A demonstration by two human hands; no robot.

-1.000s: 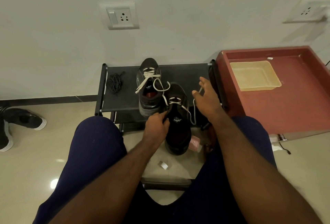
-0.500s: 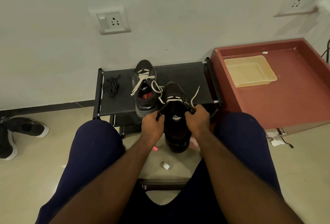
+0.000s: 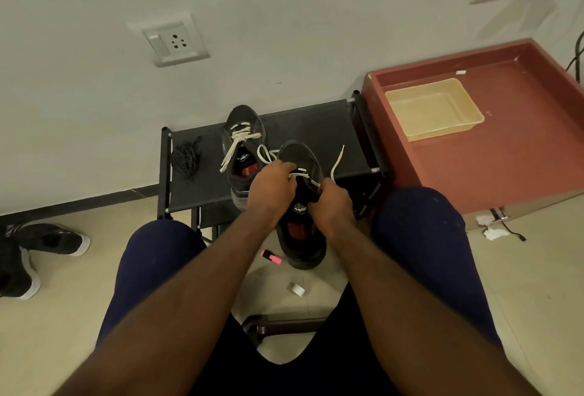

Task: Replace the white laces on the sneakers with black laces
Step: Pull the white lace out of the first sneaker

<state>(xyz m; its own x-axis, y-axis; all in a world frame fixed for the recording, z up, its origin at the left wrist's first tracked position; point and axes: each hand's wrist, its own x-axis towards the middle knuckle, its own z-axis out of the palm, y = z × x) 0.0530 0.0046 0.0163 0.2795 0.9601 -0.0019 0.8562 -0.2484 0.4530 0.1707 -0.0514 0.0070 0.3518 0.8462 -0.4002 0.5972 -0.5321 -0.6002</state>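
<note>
Red box holds beige tray (L hand, R hand clutch sneaker).

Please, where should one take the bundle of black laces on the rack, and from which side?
Pinch the black laces at the thick middle of the heap, coming from above. They lie in a loose, flat tangle on the rack, apart from the sneaker beside them, so a downward reach looks unblocked.
</note>
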